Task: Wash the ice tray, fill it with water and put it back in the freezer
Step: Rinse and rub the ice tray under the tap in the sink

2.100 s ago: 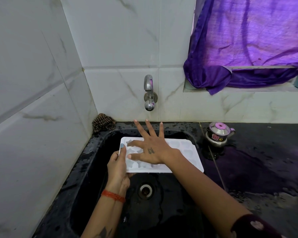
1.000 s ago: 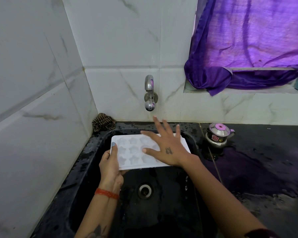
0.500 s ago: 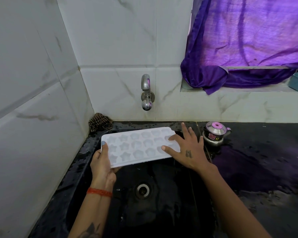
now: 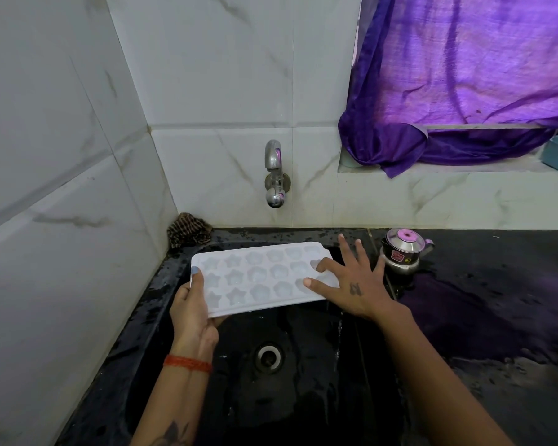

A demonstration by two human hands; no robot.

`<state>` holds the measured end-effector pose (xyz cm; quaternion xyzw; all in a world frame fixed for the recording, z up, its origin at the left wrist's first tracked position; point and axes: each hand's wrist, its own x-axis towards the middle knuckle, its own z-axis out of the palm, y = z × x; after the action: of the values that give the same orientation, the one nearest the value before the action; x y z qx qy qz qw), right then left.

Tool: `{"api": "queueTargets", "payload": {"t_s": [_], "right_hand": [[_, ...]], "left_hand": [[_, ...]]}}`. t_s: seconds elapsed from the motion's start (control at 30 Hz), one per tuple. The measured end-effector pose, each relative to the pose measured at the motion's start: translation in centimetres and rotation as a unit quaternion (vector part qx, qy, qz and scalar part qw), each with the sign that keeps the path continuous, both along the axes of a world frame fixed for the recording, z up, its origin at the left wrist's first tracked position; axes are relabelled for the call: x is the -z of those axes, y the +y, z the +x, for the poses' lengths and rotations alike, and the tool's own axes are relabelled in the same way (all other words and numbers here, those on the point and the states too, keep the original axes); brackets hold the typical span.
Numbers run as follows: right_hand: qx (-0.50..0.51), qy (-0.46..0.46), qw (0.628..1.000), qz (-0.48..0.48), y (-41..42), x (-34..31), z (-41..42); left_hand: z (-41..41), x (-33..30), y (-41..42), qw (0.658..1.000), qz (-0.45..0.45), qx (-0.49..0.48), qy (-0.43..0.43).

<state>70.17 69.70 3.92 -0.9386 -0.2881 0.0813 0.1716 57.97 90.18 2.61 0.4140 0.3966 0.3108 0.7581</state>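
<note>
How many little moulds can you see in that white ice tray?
About 16 show in the white plastic ice tray, in three rows running left to right, star and flower shapes. The right hand lies over the right end, so more may be hidden.

This is a home kitchen, at its washing-up corner. A black sink [image 4: 161, 284] with a round drain [image 4: 267, 356] is sunk into a wet black stone counter [image 4: 496, 317]. Above the sink, a chrome tap [image 4: 274, 175] juts from white marble-look wall tiles [image 4: 213, 75]. At the sink's back left corner lies a crumpled checked cloth [image 4: 189, 229]. To the sink's right, on the counter, stands a small steel kettle [image 4: 401, 251] with a pink knob. Up and right of the sink, a purple curtain [image 4: 464, 75] hangs over a window ledge [image 4: 448, 169].
</note>
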Motion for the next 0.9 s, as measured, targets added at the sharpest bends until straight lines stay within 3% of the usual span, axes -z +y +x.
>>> {"api": "queueTargets", "payload": {"t_s": [0.33,0.9], "right_hand": [[0.026,-0.073,0.993,-0.094,0.11,-0.15,0.02],[-0.012,0.0,1.0,-0.018,-0.03,-0.41,0.15]], "left_hand": [[0.08,0.42,0.11,1.0,-0.005,0.004,-0.002],[-0.04,0.54,0.13,1.0,-0.008,0.01,0.002]]}}
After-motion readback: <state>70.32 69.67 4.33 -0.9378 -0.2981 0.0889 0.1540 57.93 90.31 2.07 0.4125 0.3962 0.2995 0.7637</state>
